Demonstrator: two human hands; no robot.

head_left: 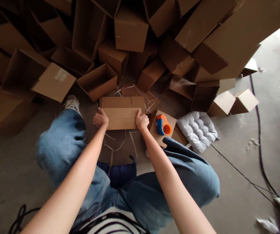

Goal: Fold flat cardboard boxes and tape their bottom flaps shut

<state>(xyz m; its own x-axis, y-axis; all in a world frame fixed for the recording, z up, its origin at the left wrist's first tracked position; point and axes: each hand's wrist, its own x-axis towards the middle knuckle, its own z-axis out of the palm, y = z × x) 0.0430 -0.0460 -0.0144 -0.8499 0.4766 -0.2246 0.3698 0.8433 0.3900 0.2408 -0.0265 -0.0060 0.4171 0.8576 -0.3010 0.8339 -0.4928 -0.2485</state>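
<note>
Between my hands is a small brown cardboard box (pixel 121 119), with one panel facing me and a folded part behind it. My left hand (pixel 100 118) is closed around its left end. At the opposite end my right hand (pixel 142 120) grips the edge, thumb on top. The fingers under the cardboard are hidden. Loose white packing straps (pixel 115 148) lie on the floor beneath and behind the box. Just right of my right hand, an orange and blue tape dispenser (pixel 163 124) rests on a flat piece of cardboard (pixel 157 138).
A large heap of brown cartons (pixel 131 29) rises in front, many open. An open carton (pixel 98 81) stands right behind the held box. A grey tufted cushion (pixel 197 130) lies to the right. A dark cable (pixel 259 136) crosses the floor. Dark blue fabric (pixel 121 174) sits between my legs.
</note>
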